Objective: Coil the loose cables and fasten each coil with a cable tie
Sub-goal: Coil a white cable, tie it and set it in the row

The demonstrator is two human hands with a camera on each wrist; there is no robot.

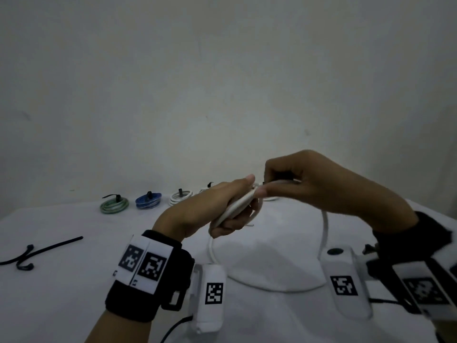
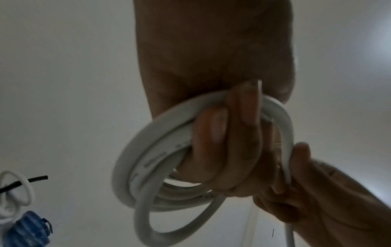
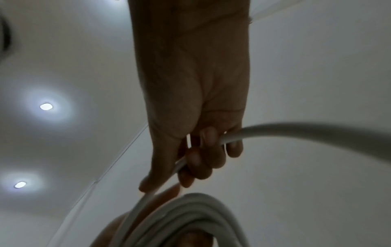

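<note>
- Head view showed your left hand [image 1: 210, 209] raised above the table, fingers curled through a white cable coil [image 1: 235, 206] and gripping its stacked loops.
- Left wrist view confirmed that grip: your fingers [image 2: 228, 142] passed through the middle of the white cable coil [image 2: 148, 158], with several loops bunched against the palm.
- Your right hand [image 1: 321, 184] met the left one at the top of the coil, pinching the loose run of the white cable [image 1: 325, 229] between thumb and curled fingers.
- Right wrist view showed your right hand [image 3: 196, 117] closed around that white cable [image 3: 296, 132], which ran through the fist and down onto the coil [image 3: 190, 217] below.
- From your right hand the free length of cable dropped to the white-covered table [image 1: 74, 293] and curved back across it toward you.
- Along the far edge of the table lay finished coils in a row: a green coil [image 1: 114, 204], a blue coil [image 1: 148, 201] and a white coil [image 1: 180, 196], each with a black tie on it; another white one sat partly hidden behind your left hand.
- A loose black cable [image 1: 37, 253] lay uncoiled at the left of the table, well apart from your hands.
- Both wrists wore black bands with printed marker tags [image 1: 143, 263].
</note>
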